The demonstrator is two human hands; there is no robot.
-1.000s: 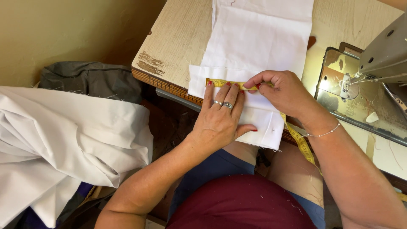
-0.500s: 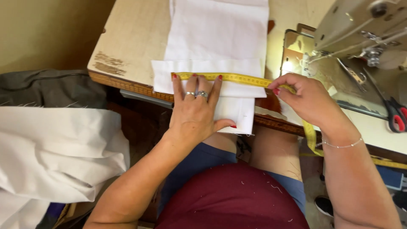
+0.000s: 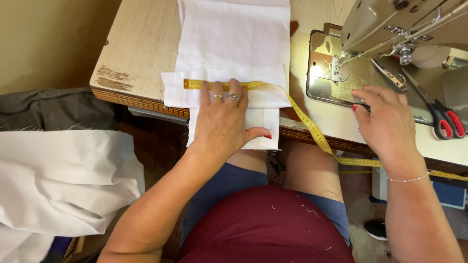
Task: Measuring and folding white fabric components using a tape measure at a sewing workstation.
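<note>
Already the yellow measuring tape (image 3: 222, 84) lies stretched across the folded white fabric (image 3: 234, 48) near the front edge of the wooden sewing table (image 3: 131, 53). The left hand (image 3: 222, 122) presses flat on tape and cloth, fingers slightly spread and pinning both down, nothing pinched. The tape's loose end trails off the front edge, over the lap. The right hand (image 3: 387, 122) rests open, fingers extended, on the metal plate (image 3: 324, 80) under the sewing machine (image 3: 390, 24), holding nothing; red-handled scissors (image 3: 446, 119) lie just beside it. By the look of things, the measure is laid, while marking or cutting is not yet done.
</note>
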